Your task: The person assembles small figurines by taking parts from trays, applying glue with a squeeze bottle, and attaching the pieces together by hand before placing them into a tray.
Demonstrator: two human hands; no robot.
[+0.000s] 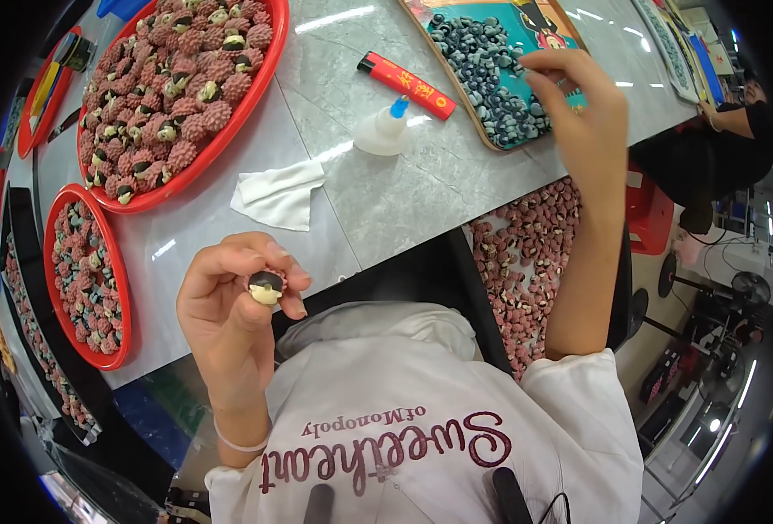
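My left hand [229,306] is raised close to my chest, its fingers pinched on a small cream and black seed-like piece [266,286] with a pink bumpy shell behind it. My right hand [583,113] reaches out over a wooden board [491,65] packed with dark blue-grey round pieces on a teal picture; its fingertips hover at the board's right side and look closed on something tiny, which I cannot make out. A large red round tray [268,70] heaped with pink bumpy shells and seeds lies at the far left.
A smaller red tray [123,288] of pieces sits at the left edge. On the grey table lie a white glue bottle with a blue tip [384,129], a red lighter [406,85] and a folded white tissue [277,194]. Pink shells [526,262] pile below the table. Another person [735,131] sits at right.
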